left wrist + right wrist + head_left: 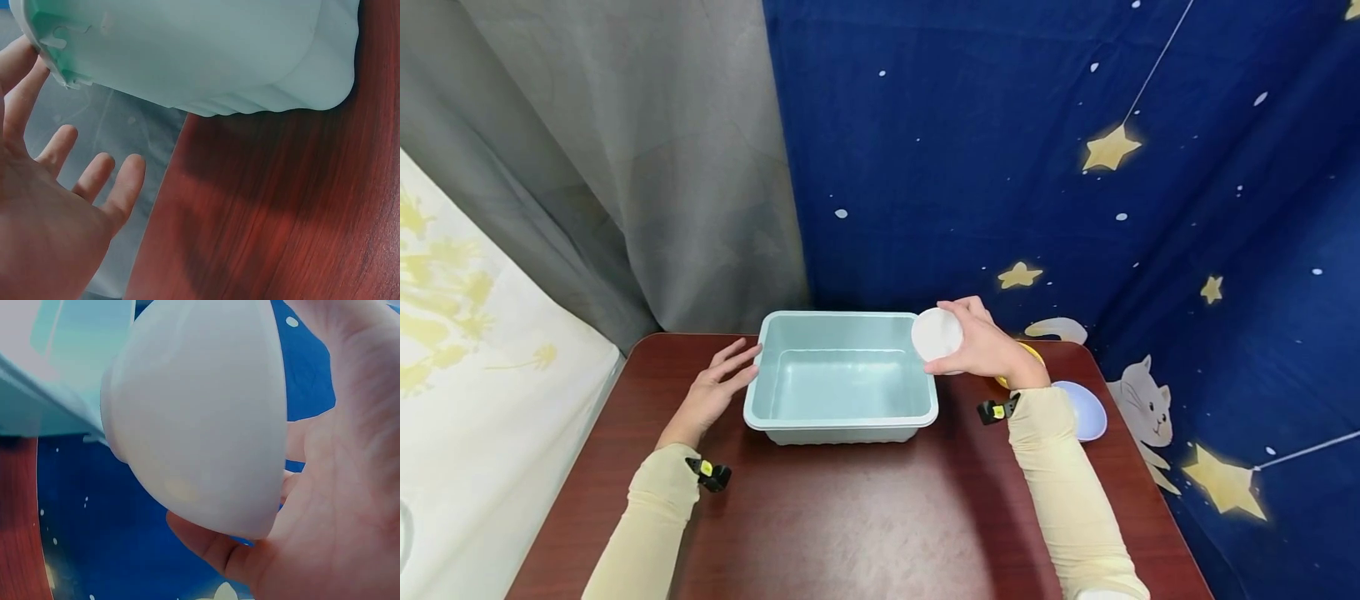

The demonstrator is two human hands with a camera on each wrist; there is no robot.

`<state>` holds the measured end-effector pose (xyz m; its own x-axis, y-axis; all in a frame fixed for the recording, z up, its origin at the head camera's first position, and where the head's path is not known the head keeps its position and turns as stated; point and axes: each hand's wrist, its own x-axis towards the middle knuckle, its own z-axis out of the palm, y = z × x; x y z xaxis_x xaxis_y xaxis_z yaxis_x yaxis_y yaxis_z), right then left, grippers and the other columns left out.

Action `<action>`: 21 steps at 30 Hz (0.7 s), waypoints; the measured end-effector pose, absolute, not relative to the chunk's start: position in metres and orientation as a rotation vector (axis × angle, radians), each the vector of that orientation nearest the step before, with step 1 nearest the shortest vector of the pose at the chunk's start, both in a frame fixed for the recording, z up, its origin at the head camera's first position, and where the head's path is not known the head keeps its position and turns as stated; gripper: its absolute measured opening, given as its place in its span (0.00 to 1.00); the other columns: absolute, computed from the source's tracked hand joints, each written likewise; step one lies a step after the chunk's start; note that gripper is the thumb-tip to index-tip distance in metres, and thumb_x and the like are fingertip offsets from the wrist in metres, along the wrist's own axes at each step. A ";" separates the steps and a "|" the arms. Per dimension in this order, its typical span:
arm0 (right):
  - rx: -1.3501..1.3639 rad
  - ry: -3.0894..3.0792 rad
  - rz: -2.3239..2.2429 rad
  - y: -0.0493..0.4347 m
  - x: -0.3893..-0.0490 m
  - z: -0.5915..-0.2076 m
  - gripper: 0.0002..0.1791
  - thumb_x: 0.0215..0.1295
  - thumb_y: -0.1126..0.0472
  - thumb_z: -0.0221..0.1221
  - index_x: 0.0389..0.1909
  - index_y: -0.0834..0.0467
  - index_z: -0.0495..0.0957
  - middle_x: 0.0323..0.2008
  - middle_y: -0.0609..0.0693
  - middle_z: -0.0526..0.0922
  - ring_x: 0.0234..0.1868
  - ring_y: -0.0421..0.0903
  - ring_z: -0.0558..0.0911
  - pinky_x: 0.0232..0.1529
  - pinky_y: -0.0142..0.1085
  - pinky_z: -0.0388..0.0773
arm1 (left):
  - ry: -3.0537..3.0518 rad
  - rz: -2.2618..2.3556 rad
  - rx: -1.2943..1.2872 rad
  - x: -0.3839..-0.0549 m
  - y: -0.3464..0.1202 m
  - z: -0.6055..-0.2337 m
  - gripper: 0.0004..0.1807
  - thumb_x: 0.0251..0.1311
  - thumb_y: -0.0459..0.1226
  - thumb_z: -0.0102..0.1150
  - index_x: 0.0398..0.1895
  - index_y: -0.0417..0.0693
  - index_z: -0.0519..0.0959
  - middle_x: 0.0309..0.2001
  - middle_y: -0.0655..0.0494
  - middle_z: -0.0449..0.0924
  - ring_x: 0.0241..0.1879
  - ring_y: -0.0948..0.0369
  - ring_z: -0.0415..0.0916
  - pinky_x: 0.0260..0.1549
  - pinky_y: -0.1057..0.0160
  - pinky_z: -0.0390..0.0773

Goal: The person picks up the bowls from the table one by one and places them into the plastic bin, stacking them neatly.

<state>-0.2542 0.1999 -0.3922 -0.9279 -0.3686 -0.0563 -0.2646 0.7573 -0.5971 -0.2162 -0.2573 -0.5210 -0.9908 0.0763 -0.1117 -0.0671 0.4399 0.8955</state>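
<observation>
A pale blue-green plastic basin point(842, 421) stands toward the back of the table, its inside bare. My left hand point(709, 393) is at the basin's left side, fingers spread and fairly straight, with fingertips right at the rim. In the left wrist view, that hand point(56, 219) has its palm turned up beside the basin's outer wall point(206, 50). Over the basin's right rim, my right hand point(988, 348) grips a white bowl point(936, 335). Seen from the right wrist, the bowl point(200, 412) is tipped on its side, its foot toward the basin and its rim near the palm.
Behind my right wrist a yellow dish point(1034, 353) is mostly hidden. A lavender-blue bowl point(1086, 412) sits beside my right forearm, near the right edge of the dark red table point(850, 517). A grey curtain point(715, 167) and a starry blue curtain point(940, 183) hang behind the table.
</observation>
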 end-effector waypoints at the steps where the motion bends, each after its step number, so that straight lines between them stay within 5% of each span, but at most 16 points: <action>1: -0.505 2.779 -0.916 0.198 -0.255 -0.392 0.64 0.39 0.38 0.81 0.77 0.54 0.61 0.68 0.56 0.61 0.68 0.56 0.62 0.63 0.55 0.71 | 2.551 1.587 0.011 -0.217 -0.257 -0.522 0.33 0.68 0.62 0.57 0.74 0.70 0.68 0.83 0.66 0.45 0.83 0.48 0.40 0.74 0.30 0.49; 21: -0.580 2.750 -0.902 0.165 -0.268 -0.393 0.62 0.38 0.37 0.80 0.75 0.54 0.63 0.65 0.53 0.64 0.64 0.51 0.68 0.60 0.51 0.77 | 2.508 1.608 0.078 -0.219 -0.240 -0.527 0.32 0.67 0.62 0.58 0.74 0.72 0.69 0.82 0.66 0.51 0.83 0.50 0.43 0.74 0.32 0.52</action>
